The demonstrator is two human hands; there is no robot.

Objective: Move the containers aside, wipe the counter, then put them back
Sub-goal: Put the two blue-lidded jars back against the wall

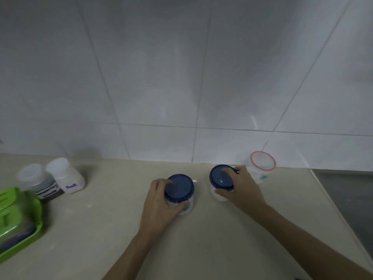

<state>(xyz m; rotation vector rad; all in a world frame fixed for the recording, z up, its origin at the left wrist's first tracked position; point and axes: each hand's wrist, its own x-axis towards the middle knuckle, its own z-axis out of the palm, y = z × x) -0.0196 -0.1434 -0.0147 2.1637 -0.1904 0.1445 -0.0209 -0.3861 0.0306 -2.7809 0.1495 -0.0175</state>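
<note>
Wrapping around two blue-lidded jars, both hands are closed on their loads: the left hand (pixel 159 201) has its grip clenched round the nearer blue-lidded jar (pixel 179 188), fingers curled under the lid rim, while the right hand (pixel 240 188) grasps the farther blue-lidded jar (pixel 221 176) from its right side. Both jars stand upright on the beige worktop (pixel 113 229), near each other but apart. Just behind the right hand, a clear container with a red-rimmed lid (pixel 262 161) sits close to the white tiled wall (pixel 181 77). Well to the left stand a white jar labelled Salt (pixel 65 174) and, touching it, a jar of dark contents (pixel 38 181). A green lidded box (pixel 16 219) lies at the left edge.
</note>
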